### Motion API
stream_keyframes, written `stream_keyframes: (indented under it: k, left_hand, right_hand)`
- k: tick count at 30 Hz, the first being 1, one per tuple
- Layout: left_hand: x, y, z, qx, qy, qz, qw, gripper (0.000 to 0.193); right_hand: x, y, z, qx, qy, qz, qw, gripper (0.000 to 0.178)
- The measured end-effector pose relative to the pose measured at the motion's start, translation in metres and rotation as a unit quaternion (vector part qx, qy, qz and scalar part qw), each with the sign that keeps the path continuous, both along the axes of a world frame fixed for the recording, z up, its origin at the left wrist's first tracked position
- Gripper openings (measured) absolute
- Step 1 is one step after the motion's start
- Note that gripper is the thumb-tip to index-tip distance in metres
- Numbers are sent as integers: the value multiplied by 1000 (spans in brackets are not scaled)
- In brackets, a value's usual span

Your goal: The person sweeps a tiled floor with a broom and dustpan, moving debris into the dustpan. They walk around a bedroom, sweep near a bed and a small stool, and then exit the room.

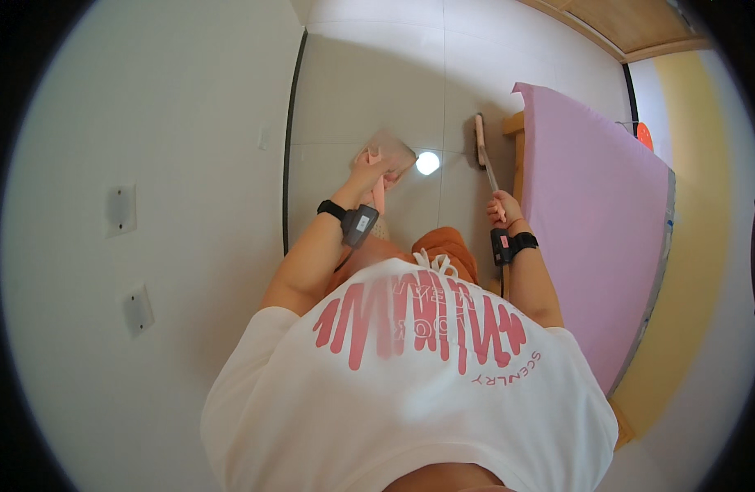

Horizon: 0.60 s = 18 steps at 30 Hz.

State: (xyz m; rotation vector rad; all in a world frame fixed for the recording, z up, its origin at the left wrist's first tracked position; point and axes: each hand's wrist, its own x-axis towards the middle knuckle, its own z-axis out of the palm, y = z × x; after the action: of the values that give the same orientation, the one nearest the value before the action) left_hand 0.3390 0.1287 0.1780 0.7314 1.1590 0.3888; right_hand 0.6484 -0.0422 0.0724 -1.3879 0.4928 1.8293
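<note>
Sweeping underway: your right hand (pixel 500 209) fingers clamp a pink long-handled brush (pixel 481 141); left hand (pixel 369 168) fingers grip a translucent pink-handled dustpan (pixel 391 149), which should next meet the bristles.

**Colour and pattern survey, head view**

I record a pale pink dustpan (pixel 387 149) with a translucent greyish pan, held in the left hand (pixel 371 170). The right hand (pixel 502 209) holds a broom (pixel 482 146) with a pale pink handle and darker brownish bristles. Both wrists carry black bands (pixel 517 243). The shirt (pixel 410 385) is white with a pink dripping-stripe print; the shorts (pixel 451 246) are orange. I note a plain lilac mattress (pixel 590 221), a light wooden bed frame (pixel 515 127), off-white floor tiles (pixel 369 82) with faint grey joints, a white wall (pixel 148 164) and a yellow wall (pixel 705 246).
</note>
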Motion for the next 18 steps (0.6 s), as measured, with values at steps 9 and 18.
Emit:
stream_keyframes:
  k: [9, 18]
  left_hand:
    - [1, 22, -21, -4, 4, 1, 1000, 41]
    - [-1, 18, -31, -46, 54, 64, 995, 40]
  right_hand:
    - [-24, 17, -21, -66, -35, 90, 993, 17]
    - [-38, 48, 34, 29, -35, 346, 937, 54]
